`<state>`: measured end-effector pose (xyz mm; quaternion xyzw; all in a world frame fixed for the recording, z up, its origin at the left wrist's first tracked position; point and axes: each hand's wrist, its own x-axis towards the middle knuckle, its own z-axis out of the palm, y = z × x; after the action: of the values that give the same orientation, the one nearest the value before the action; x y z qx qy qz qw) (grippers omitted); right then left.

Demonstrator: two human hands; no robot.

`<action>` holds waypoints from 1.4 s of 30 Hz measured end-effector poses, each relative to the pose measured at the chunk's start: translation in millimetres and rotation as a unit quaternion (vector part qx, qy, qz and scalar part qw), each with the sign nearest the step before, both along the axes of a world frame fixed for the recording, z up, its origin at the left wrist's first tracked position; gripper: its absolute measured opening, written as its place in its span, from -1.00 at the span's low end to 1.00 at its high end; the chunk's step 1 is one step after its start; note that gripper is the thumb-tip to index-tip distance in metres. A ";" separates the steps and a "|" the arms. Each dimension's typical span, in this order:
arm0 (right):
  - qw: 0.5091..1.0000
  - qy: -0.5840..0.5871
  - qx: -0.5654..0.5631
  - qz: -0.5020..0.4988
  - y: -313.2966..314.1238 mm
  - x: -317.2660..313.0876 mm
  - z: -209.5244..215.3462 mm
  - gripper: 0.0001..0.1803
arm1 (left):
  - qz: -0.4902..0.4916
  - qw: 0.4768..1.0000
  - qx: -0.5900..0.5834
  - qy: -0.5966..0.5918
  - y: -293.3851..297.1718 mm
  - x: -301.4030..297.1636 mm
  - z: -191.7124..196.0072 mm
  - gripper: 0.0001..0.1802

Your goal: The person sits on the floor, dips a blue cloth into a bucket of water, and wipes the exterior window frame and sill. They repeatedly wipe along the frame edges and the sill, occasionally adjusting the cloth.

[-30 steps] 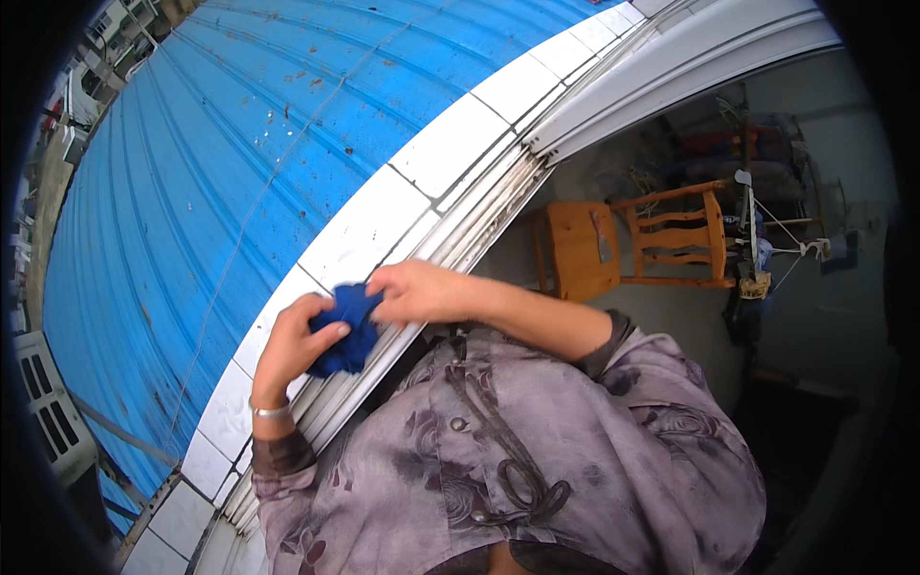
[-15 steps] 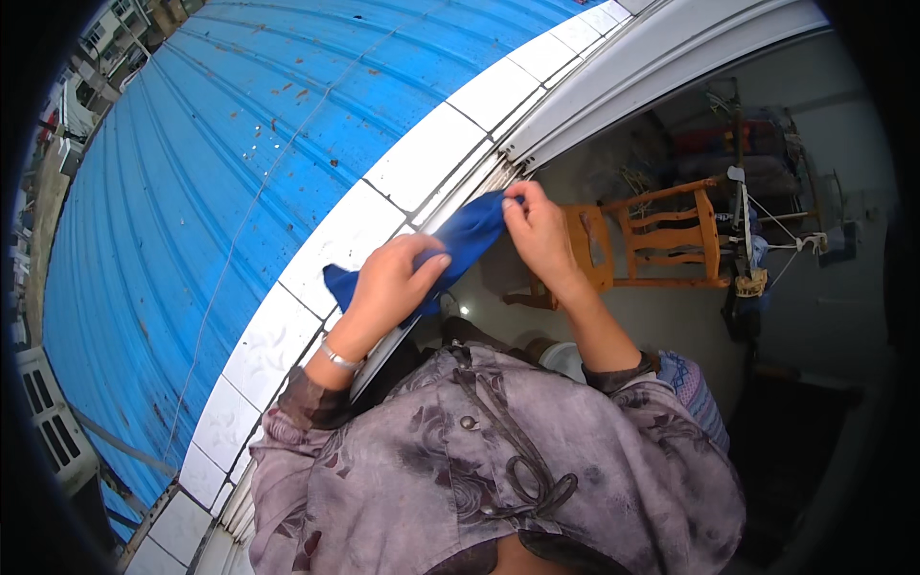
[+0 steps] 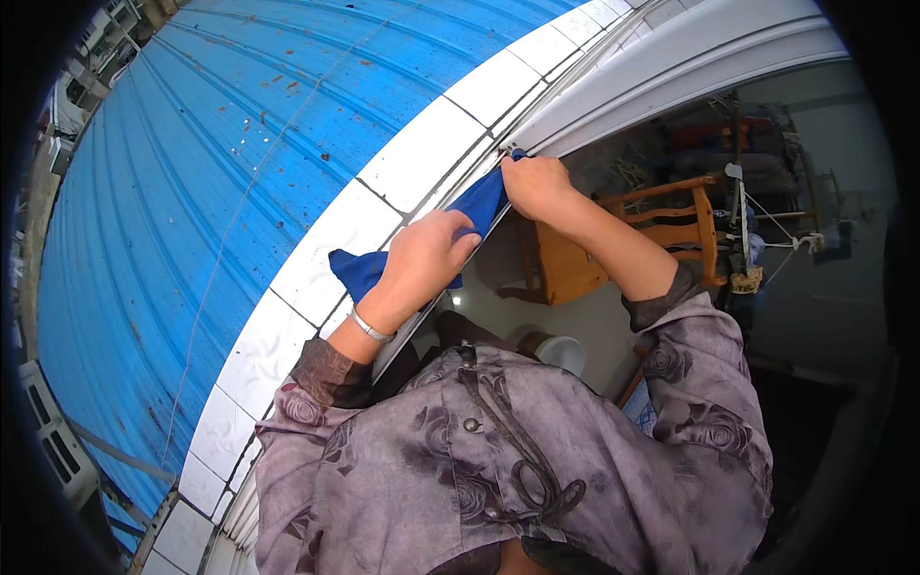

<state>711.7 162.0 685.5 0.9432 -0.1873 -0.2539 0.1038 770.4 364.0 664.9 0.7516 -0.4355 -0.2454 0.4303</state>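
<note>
A dark blue cloth [image 3: 482, 199] stretches between my two hands along the window track, over the edge of the white tiled sill [image 3: 352, 222]. My left hand [image 3: 425, 251] is closed on the cloth's middle, with a loose end spread over the tiles beside it. Farther off, my right hand [image 3: 539, 185] pinches the other end and presses it into the track, right by the end of the white sliding window frame [image 3: 661, 81]. A small tip of blue pokes out past the right fingers. My left wrist wears a silver bracelet.
Beyond the sill lies a blue corrugated metal roof [image 3: 259, 125] with a thin wire across it. Inside, to the right, stand a wooden chair [image 3: 570, 264], a white bucket [image 3: 562, 354] and a rack with cords [image 3: 743, 220]. An outdoor unit [image 3: 53, 431] is at the far left.
My right hand has moved up and forward, bringing its end of the cloth down to the track by the window frame. My left hand has shifted slightly right and forward with the cloth.
</note>
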 end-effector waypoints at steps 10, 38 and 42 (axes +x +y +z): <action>0.963 -0.096 0.176 -0.179 -6.1 -1.7 -14.7 -0.66 | 0.021 0.999 -0.031 -0.011 22.1 5.4 -4.7 -0.77; 0.764 -0.336 0.540 -0.111 104.5 -24.8 34.3 -0.82 | 0.166 0.909 -0.117 0.364 149.3 39.5 41.2 -0.66; 0.829 -0.481 0.281 -0.041 46.8 -47.2 26.6 -0.73 | 0.059 0.972 -0.065 0.220 77.8 23.4 22.7 -0.73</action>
<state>664.5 208.8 712.1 0.9260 -0.1724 0.1860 -0.2798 793.9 441.8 687.6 0.6738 -0.3004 -0.3502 0.5771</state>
